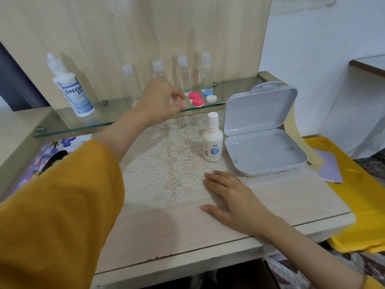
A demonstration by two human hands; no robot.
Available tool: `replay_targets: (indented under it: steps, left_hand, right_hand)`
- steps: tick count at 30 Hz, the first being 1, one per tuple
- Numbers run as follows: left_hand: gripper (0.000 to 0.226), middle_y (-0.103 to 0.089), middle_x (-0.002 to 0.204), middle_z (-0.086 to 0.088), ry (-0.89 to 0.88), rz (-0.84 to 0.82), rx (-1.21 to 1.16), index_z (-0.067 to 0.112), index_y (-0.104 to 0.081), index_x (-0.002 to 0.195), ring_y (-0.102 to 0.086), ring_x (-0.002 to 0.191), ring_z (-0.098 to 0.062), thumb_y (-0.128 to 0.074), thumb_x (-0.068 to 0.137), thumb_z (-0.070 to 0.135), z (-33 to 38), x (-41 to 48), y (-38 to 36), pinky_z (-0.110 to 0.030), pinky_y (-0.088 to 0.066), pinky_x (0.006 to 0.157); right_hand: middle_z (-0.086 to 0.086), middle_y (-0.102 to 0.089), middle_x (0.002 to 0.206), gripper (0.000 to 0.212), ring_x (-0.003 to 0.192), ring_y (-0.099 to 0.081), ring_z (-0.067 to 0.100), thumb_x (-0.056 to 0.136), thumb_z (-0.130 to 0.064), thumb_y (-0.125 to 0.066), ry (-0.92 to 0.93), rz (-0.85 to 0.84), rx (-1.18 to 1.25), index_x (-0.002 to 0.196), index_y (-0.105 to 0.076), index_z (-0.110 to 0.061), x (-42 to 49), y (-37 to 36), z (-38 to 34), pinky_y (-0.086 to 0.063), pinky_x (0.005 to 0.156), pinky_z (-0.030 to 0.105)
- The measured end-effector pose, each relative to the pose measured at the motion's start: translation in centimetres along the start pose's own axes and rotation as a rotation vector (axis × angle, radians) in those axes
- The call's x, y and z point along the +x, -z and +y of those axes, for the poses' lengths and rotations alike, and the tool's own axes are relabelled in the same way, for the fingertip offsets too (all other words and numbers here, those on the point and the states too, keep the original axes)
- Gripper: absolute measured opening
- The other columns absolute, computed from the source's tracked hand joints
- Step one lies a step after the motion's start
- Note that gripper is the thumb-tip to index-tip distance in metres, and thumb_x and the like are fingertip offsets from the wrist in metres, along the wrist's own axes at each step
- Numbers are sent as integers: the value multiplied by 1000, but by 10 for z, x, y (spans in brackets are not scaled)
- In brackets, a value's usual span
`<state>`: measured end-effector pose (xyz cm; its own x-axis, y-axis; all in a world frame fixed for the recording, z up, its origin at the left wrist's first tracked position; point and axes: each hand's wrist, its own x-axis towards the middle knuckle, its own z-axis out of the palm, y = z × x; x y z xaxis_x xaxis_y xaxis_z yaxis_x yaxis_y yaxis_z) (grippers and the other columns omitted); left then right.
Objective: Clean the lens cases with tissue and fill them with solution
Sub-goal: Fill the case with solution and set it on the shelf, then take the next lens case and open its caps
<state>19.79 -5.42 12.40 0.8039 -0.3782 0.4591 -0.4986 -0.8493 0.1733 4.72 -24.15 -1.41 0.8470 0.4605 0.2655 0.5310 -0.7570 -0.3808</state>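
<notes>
**Left hand at the glass shelf, right hand flat on the table**

Left hand [160,99]: raised over the front edge of the glass shelf [62,127], fingers curled in loosely, thumb and forefinger close together. Whether they pinch anything, cannot tell; the fingertips are blurred. Mustard-yellow sleeve [58,205] covers the forearm.

Right hand [227,197]: palm down, fingers spread wide, resting on the table [270,201] at the edge of the lace mat [173,159]. Holds nothing.

Just right of the left fingertips, on the shelf: pink lens case [196,99], two caps side by side. Next to it, blue-and-white lens case [209,95]. Both capped.

Behind them, a row of four clear small bottles [183,74] with white caps, against the wooden back panel. Far left on the shelf, a large solution bottle [71,88], tilted in the wide-angle view.

On the mat, between the hands: small white solution bottle [213,138], upright, cap on. Just beside it to the right, grey hinged box [264,151], lid open, inside bare.

Far right: yellow tray [358,197], purple paper [331,170] lying on it.
</notes>
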Motion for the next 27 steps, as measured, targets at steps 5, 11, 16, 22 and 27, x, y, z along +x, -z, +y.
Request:
replay_targets:
  steps: [5, 11, 16, 22, 27]
  left_hand:
    - [21, -57, 84, 9, -19, -4, -58, 18, -69, 101, -47, 80, -10, -65, 83, 27, 18, -50, 14, -19, -33, 70]
    - [26, -65, 87, 4, -1, -57, -122, 18, -71, 94, -46, 80, -8, -62, 78, 35, 21, -143, -6, -24, -32, 78]
    - [42, -65, 90, 1, 73, -183, -168, 20, -71, 97, -50, 84, -14, -45, 74, 45, 22, -195, -22, -26, -38, 79]
    - [19, -55, 94, 15, 134, -155, -284, 16, -64, 104, -49, 88, -3, -61, 86, 16, 25, -210, -21, -7, -32, 82]
    - [26, -64, 102, 10, 173, -204, -367, 17, -64, 108, -53, 93, -5, -65, 83, 12, 26, -212, -18, -5, -34, 82]
  right_hand:
    - [-5, -41, 143, 78, 135, -29, 12, 77, -66, -31, -7, -1, -10, 133, -48, -15, 0, 2, -1, -7, 106, 15]
    - [-7, -39, 144, 82, 136, -28, 10, 73, -69, -28, -42, -11, -17, 134, -47, -18, 0, 3, -4, -12, 107, 17]
    - [-7, -37, 145, 79, 136, -26, 10, 76, -69, -36, -48, -23, -10, 136, -44, -18, 0, 4, -6, -13, 109, 19]
    - [-1, -48, 138, 47, 128, -41, 14, 84, -35, -63, -89, 4, 78, 127, -55, -15, 12, 12, -17, -26, 104, 21]
    - [-1, -49, 130, 44, 89, -53, 8, 84, -18, -65, -17, -80, 152, 127, -55, -20, 37, 11, -44, -29, 76, 10]
